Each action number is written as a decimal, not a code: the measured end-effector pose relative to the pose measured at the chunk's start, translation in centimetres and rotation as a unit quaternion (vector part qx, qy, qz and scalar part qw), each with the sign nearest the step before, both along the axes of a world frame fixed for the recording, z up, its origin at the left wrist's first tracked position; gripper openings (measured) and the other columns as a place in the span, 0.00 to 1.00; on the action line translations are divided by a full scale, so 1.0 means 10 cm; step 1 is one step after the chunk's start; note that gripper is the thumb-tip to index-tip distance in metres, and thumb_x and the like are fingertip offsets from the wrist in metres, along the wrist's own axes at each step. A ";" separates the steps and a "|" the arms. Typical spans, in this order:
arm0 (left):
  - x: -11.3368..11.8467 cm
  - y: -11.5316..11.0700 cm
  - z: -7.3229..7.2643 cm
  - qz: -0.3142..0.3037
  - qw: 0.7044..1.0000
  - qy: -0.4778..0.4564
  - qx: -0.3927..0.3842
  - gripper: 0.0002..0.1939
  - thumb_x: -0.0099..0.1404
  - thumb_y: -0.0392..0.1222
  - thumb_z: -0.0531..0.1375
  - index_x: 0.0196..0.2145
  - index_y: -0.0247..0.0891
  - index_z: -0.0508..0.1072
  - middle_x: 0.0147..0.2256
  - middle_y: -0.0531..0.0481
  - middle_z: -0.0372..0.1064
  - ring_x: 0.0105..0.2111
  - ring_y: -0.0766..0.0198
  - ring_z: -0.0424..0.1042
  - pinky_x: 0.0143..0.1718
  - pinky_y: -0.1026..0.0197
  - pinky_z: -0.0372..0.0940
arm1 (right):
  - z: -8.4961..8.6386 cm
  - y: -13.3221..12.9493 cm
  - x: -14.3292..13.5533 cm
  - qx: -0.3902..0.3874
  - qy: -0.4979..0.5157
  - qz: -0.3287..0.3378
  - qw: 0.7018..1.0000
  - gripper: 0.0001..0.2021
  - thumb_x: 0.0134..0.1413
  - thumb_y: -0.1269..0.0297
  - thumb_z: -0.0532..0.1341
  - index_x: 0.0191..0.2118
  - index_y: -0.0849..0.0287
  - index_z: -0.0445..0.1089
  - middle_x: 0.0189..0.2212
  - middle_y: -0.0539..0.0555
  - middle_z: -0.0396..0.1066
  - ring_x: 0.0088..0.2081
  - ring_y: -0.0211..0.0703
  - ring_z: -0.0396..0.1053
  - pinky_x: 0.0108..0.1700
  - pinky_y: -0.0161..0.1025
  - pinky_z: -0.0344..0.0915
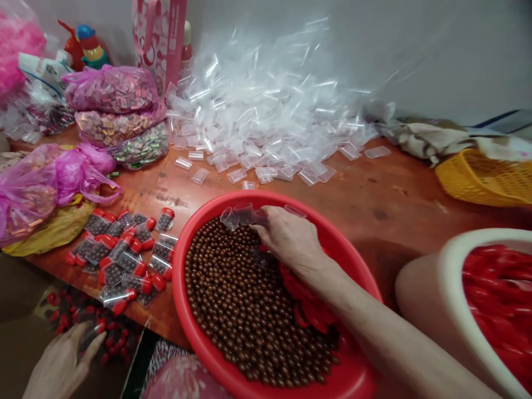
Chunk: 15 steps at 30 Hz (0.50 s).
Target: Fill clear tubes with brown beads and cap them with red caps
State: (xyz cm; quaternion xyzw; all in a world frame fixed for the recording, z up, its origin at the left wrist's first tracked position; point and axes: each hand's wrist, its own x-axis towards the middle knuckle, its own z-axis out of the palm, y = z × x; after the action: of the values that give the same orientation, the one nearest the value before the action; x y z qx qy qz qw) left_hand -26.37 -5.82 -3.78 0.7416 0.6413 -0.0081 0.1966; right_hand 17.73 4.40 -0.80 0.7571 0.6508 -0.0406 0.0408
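My right hand (288,238) reaches over the far part of a red basin (193,354), its fingers closed round a clear plastic tube. Small brown balls (245,293) fill much of the basin, with red caps (313,310) partly under my right forearm. More clear tubes (243,213) lean at the basin's far rim. At the lower left, below the table edge, my left hand (68,354) is closed on a filled tube (89,338), above a box of similar red-capped tubes (114,341).
Filled red-capped tubes (131,263) lie left of the basin. Empty clear tubes (266,133) are heaped by the wall. Pink bags (114,91) stand at the left. A white bucket (446,288) of red caps and a yellow basket (465,180) are on the right.
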 end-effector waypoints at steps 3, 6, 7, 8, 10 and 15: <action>0.46 0.07 0.25 -0.008 0.995 -0.080 -0.058 0.17 0.63 0.54 0.57 0.40 0.43 0.79 0.37 0.48 0.80 0.28 0.59 0.78 0.27 0.64 0.72 | -0.03 -0.04 0.04 0.002 0.010 0.046 0.999 0.13 0.62 0.62 0.56 0.49 0.61 0.66 0.43 0.60 0.75 0.43 0.51 0.74 0.35 0.40 0.65; 1.03 0.17 0.49 -0.098 0.958 -0.270 0.022 0.09 0.62 0.45 0.61 0.39 0.43 0.77 0.37 0.48 0.79 0.37 0.59 0.78 0.37 0.64 0.72 | -0.02 -0.15 -0.02 -0.005 0.012 0.116 0.993 0.13 0.64 0.68 0.50 0.49 0.62 0.67 0.45 0.62 0.74 0.45 0.51 0.71 0.39 0.41 0.65; 1.21 0.21 0.54 -0.128 0.925 -0.355 0.050 0.08 0.63 0.42 0.60 0.40 0.41 0.76 0.35 0.47 0.78 0.36 0.60 0.77 0.37 0.64 0.71 | -0.02 -0.19 -0.06 -0.014 0.015 0.147 0.989 0.13 0.64 0.71 0.49 0.49 0.62 0.67 0.45 0.62 0.73 0.45 0.50 0.71 0.40 0.40 0.65; 1.37 0.26 0.57 -0.150 0.885 -0.434 0.072 0.09 0.63 0.39 0.59 0.42 0.40 0.74 0.34 0.47 0.78 0.35 0.60 0.76 0.38 0.62 0.71 | -0.02 -0.23 -0.10 -0.029 0.019 0.181 0.983 0.14 0.62 0.74 0.49 0.49 0.61 0.67 0.45 0.62 0.73 0.45 0.48 0.71 0.40 0.39 0.65; 1.65 0.35 0.57 -0.167 0.838 -0.514 0.080 0.10 0.63 0.37 0.59 0.43 0.36 0.73 0.33 0.44 0.76 0.34 0.60 0.75 0.39 0.58 0.70 | -0.03 -0.28 -0.19 -0.067 0.029 0.244 0.967 0.17 0.58 0.79 0.50 0.49 0.60 0.67 0.44 0.60 0.72 0.43 0.45 0.71 0.38 0.36 0.65; 2.03 0.48 0.37 -0.204 0.826 -0.506 0.143 0.06 0.61 0.32 0.60 0.38 0.33 0.72 0.29 0.44 0.75 0.30 0.62 0.73 0.35 0.59 0.68 | -0.04 -0.18 -0.27 -0.152 0.035 0.313 0.937 0.20 0.51 0.84 0.50 0.47 0.63 0.67 0.47 0.61 0.68 0.33 0.39 0.73 0.29 0.33 0.62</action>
State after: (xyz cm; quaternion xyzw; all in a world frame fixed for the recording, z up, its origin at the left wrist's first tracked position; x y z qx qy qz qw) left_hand -6.05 -1.00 -0.08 0.7757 0.2795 0.4204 0.3788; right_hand 15.05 2.56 -1.18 0.4982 0.8418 -0.1504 0.1433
